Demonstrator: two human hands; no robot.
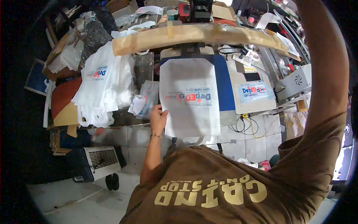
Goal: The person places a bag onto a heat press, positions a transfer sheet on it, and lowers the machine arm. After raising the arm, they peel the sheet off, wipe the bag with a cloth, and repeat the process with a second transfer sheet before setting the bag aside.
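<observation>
A white bag (188,115) with a blue and red DepED print lies flat in front of me, over a dark blue board (226,84). At the bag's lower left edge, my left hand (159,117) is closed, its thumb on top of the material. My right arm reaches up along the right side, and the hand itself is outside the picture. Left of the bag, a clear printed film (151,98) and a crumpled white piece (137,105) lie close to my left hand.
A stack of white printed bags (99,82) lies at left. A long brown wrapped bar (197,36) crosses behind the board. At right are a pale board (238,104) with a printed film (253,92), a dark phone-like object (252,77) and a white machine (297,81). Cables (244,125) hang below.
</observation>
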